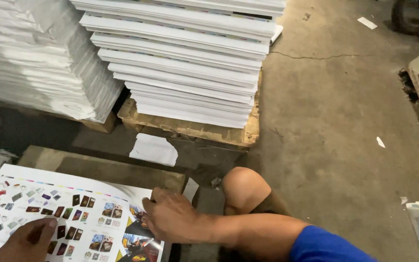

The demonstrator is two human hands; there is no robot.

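- I am watching my right hand (170,216) resting on the right edge of a printed sheet (73,213), fingers curled and pinching that edge near its upper right corner.
- My left hand (27,240) is lying flat on the same sheet, down at its lower left, fingers loosely spread and pressing on the paper; it is gripping nothing that I can see.
- The sheet is lying between and under both hands, covered with rows of small colour pictures and a thin colour strip along its far edge.
- Under the sheet, a brown worktop (103,167) is showing just beyond the hands.
- A bare knee (243,187) is sitting just right of my right hand.
- Well beyond the hands, a tall stack of white sheets (185,58) is resting on a wooden pallet (190,128), with a second white stack (35,53) to its left.
- A loose white scrap (153,149) is lying on the concrete floor (335,111) between the pallet and the worktop.
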